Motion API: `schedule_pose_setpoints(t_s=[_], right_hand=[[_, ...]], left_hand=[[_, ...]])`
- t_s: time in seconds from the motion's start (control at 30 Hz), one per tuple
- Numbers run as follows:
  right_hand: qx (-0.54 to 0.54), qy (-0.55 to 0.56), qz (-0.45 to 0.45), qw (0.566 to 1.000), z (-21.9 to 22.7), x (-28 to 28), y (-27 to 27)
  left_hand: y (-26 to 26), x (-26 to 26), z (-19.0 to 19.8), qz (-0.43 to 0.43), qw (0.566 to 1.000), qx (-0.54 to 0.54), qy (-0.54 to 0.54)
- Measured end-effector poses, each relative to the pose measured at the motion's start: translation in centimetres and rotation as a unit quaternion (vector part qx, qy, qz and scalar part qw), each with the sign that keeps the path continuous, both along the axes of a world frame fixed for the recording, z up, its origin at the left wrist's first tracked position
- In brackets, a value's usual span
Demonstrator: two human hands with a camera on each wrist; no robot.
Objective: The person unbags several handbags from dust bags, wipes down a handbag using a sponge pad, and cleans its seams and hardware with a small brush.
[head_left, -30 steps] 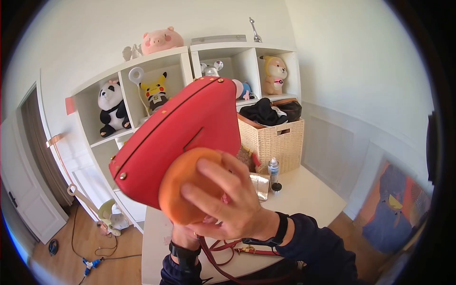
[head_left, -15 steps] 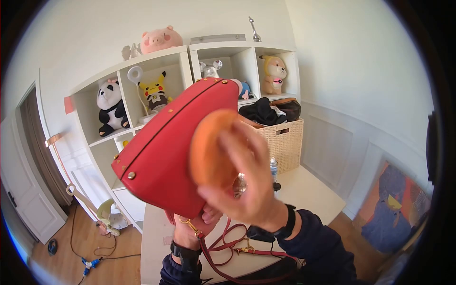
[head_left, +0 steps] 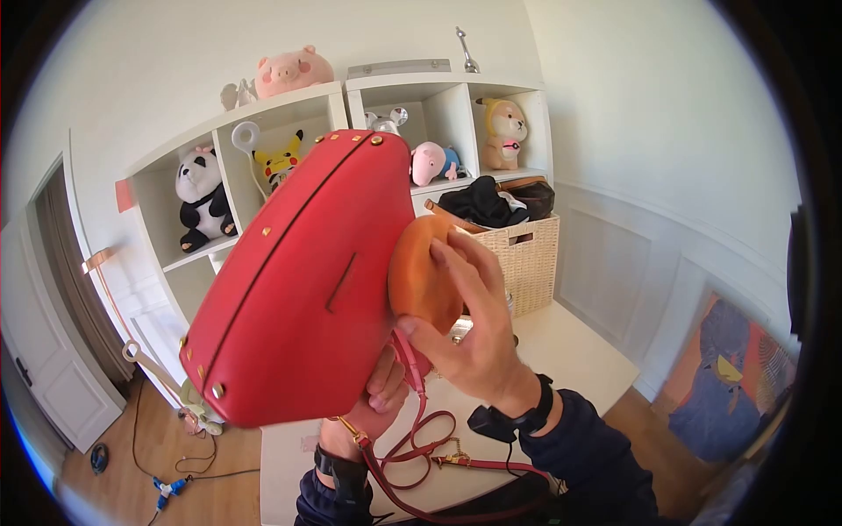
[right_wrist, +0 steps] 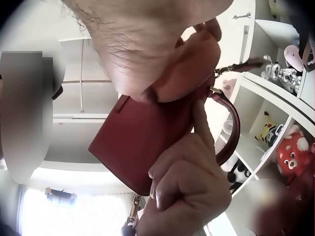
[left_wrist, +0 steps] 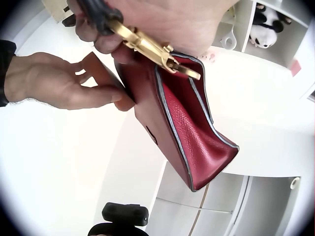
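Observation:
A red handbag (head_left: 298, 289) with gold studs is held tilted above the table, its studded base toward the upper left. My left hand (head_left: 379, 399) grips it at its lower right, curled fingers showing below the bag. My right hand (head_left: 474, 329) holds an orange rounded pad (head_left: 425, 272) between thumb and fingers, against the bag's right side. In the left wrist view the pad (left_wrist: 101, 76) meets the bag's side (left_wrist: 147, 108), near a gold clasp (left_wrist: 152, 51). The right wrist view shows the left hand (right_wrist: 189, 182) with one finger extended along the bag (right_wrist: 142, 142).
A red strap (head_left: 421, 438) trails over the white table (head_left: 579, 359). Behind stand a wicker basket (head_left: 531, 263) holding dark items and white shelves (head_left: 338, 110) with plush toys. A cable with a blue connector (head_left: 167, 491) lies on the floor at left.
The right hand and orange pad have moved right from the bag's front to its right edge. The bag has shifted left and lower, uncovering the pink toy on the shelf.

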State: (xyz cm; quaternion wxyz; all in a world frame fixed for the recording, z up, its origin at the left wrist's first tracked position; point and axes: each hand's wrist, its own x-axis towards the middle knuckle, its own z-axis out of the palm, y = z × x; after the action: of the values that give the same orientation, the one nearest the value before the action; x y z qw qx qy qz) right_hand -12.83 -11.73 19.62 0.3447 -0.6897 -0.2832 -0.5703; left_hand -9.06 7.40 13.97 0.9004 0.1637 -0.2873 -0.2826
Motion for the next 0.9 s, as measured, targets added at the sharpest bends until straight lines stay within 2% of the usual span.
schedule_pose_setpoints(t_s=[0.1, 0.17, 0.23, 0.37, 0.4, 0.43, 0.47, 0.53, 0.6, 0.7, 0.77, 0.8, 0.83, 0.9], right_hand=[[0.003, 0.015, 0.0, 1.0, -1.4, -1.1, 0.9], [-0.055, -0.008, 0.043, 0.998, -1.9, -2.6, 2.0], [-0.057, 0.005, 0.072, 0.996, -3.0, -3.9, 3.0], [-0.111, 0.015, 0.139, 0.984, -3.8, -5.5, 4.3], [-0.115, 0.019, 0.146, 0.982, -3.7, -5.7, 4.4], [-0.119, 0.023, 0.152, 0.981, -3.6, -5.8, 4.4], [-0.119, 0.025, 0.153, 0.981, -3.4, -5.8, 4.4], [-0.048, 0.043, 0.183, 0.981, -2.5, -5.4, 4.4], [-0.043, 0.072, 0.203, 0.976, -2.5, -4.9, 4.0], [-0.053, 0.113, 0.21, 0.97, -2.8, -5.3, 3.7], [-0.125, 0.077, 0.165, 0.975, -3.3, -5.6, 3.5], [-0.124, 0.082, 0.168, 0.974, -3.4, -6.0, 3.0], [-0.136, 0.102, 0.166, 0.971, -3.3, -6.6, 2.4], [-0.148, 0.129, 0.172, 0.965, -3.3, -7.5, 1.3]], left_hand=[[0.5, 1.1, -1.5, -0.031, 0.998, -0.023, -0.051], [0.8, 1.0, -1.4, -0.055, 0.997, -0.037, 0.027], [1.1, 0.7, -1.3, -0.076, 0.99, -0.051, 0.106], [1.3, -0.6, 0.2, -0.117, 0.955, -0.084, 0.259], [0.5, -2.2, 1.0, -0.117, 0.955, -0.085, 0.26], [-1.6, -5.4, 3.2, 0.086, 0.978, 0.007, 0.192], [-2.7, -7.1, 4.5, 0.284, 0.947, 0.099, 0.115], [-2.3, -6.5, 2.4, 0.259, 0.956, 0.089, 0.102], [-1.5, -5.7, 0.6, 0.209, 0.973, 0.069, 0.069], [-3.6, -0.4, 5.3, 0.133, 0.99, 0.038, 0.018], [-4.3, 2.2, 6.4, 0.082, 0.996, 0.018, -0.012], [-1.7, 2.8, 5.3, 0.059, 0.998, 0.008, -0.025], [1.0, 1.7, 1.6, 0.036, 0.999, -0.001, -0.036], [2.5, 3.2, -0.5, 0.02, 0.999, -0.011, -0.038]])
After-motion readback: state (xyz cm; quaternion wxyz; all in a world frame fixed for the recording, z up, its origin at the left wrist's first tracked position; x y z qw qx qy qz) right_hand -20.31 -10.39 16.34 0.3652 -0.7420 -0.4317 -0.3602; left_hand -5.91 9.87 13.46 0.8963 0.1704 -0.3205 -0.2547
